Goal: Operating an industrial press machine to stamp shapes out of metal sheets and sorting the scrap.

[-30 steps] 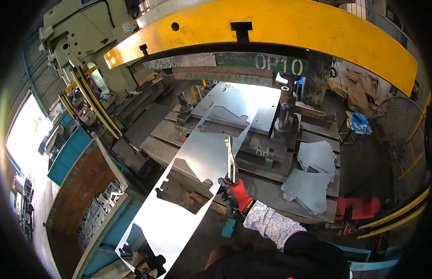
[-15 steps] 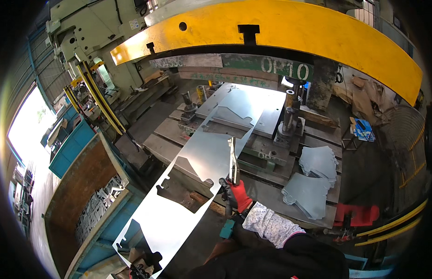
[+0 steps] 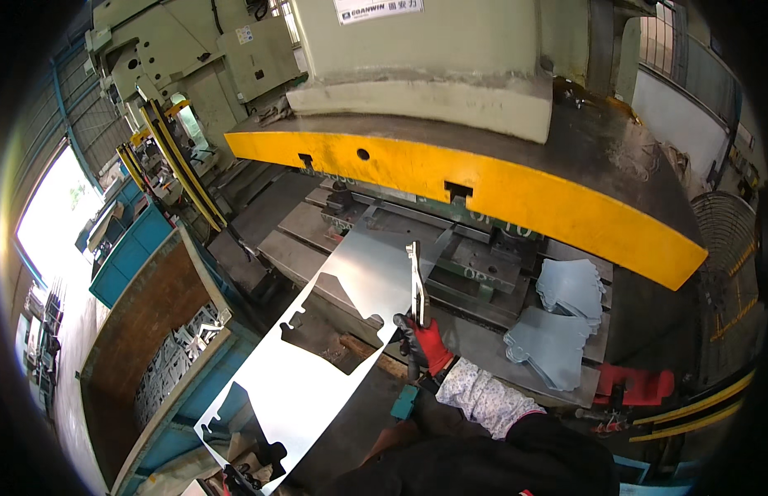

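Note:
A long shiny metal sheet (image 3: 305,384) with shaped cutouts slants from the lower left up under the yellow-edged press ram (image 3: 483,186). My left hand (image 3: 241,479), in a dark glove at the bottom edge, grips the sheet's near end; its fingers show only in part. My right hand (image 3: 425,345), gloved in red and black, is closed around a long narrow metal hand tool (image 3: 416,285) that points upward beside the sheet's right edge. The ram hides the sheet's far end and most of the lower die (image 3: 483,256).
Flat cut metal pieces (image 3: 557,331) lie on the press bed's right side. On the left stands a blue bin (image 3: 203,397) holding metal scraps (image 3: 179,347). A red pedal-like object (image 3: 636,386) and yellow bars (image 3: 698,405) are at the lower right. A round fan guard (image 3: 723,240) stands beyond.
The press ram has come down over the die, covering the plate and the sheet's far end. Both hands and the sheet stay nearly in place.

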`<state>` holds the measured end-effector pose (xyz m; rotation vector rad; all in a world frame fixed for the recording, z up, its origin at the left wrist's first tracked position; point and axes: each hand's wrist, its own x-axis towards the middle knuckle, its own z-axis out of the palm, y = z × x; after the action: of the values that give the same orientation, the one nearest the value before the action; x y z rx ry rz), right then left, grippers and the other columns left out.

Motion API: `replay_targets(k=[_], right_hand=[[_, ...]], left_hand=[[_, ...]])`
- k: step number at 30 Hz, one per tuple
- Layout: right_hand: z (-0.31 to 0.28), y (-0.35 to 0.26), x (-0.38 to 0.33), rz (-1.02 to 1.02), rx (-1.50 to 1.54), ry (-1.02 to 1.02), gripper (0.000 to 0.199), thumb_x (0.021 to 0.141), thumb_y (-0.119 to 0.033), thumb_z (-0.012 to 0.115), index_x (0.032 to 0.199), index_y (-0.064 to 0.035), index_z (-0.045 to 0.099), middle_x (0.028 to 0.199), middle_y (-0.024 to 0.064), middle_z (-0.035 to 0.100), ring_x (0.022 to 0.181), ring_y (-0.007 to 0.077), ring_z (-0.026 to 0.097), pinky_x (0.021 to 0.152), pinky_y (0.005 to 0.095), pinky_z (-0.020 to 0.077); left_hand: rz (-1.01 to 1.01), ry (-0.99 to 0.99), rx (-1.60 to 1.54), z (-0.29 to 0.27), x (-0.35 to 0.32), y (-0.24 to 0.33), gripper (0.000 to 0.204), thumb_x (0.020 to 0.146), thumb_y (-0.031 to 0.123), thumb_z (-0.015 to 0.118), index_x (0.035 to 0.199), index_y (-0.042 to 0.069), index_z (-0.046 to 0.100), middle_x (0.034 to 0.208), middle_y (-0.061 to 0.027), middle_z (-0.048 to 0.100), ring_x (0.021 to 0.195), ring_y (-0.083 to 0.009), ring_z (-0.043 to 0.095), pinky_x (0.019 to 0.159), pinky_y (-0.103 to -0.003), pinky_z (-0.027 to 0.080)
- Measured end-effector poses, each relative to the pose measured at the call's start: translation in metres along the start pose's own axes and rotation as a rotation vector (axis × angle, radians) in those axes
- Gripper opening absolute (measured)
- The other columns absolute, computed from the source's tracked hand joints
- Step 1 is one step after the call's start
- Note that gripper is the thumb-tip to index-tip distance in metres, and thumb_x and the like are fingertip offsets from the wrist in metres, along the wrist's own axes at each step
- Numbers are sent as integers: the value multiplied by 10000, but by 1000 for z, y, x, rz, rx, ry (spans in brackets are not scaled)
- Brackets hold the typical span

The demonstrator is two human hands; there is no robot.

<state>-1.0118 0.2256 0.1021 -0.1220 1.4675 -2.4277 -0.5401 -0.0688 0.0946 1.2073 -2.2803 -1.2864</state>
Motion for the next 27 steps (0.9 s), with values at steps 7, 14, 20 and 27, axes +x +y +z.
replay_targets(k=[7, 14, 20, 27], right_hand=[[-8, 2, 18, -80, -20, 134, 244, 777, -250, 665, 808, -46, 534, 639, 19, 512, 441, 92, 478, 365, 262, 376], [6, -40, 51, -213, 200, 180, 184, 747, -153, 679, 662, -30, 571, 560, -26, 478, 458, 85, 461, 395, 297, 366], [13, -24, 42, -191, 367, 77, 142, 782, -155, 632, 800, -18, 601, 616, 4, 527, 525, 95, 492, 467, 297, 397], [13, -30, -10, 184, 91, 130, 209, 788, -212, 637, 815, -15, 572, 633, 53, 549, 524, 125, 522, 447, 288, 414]], left_hand=[[178, 43, 669, 11, -13, 38, 527, 814, 165, 417, 1290, -34, 307, 1223, -161, 459, 1097, -265, 448, 904, -330, 346], [200, 80, -192, 65, -23, 37, 392, 807, 303, 467, 1095, 47, 536, 847, -67, 589, 812, -192, 552, 750, -301, 437], [220, 27, -112, 70, -9, 13, 385, 813, 289, 462, 1098, 38, 528, 858, -73, 587, 808, -195, 548, 751, -306, 435], [235, -37, 24, 71, -11, -25, 377, 821, 269, 455, 1102, 26, 517, 873, -81, 584, 804, -198, 544, 751, -312, 432]])
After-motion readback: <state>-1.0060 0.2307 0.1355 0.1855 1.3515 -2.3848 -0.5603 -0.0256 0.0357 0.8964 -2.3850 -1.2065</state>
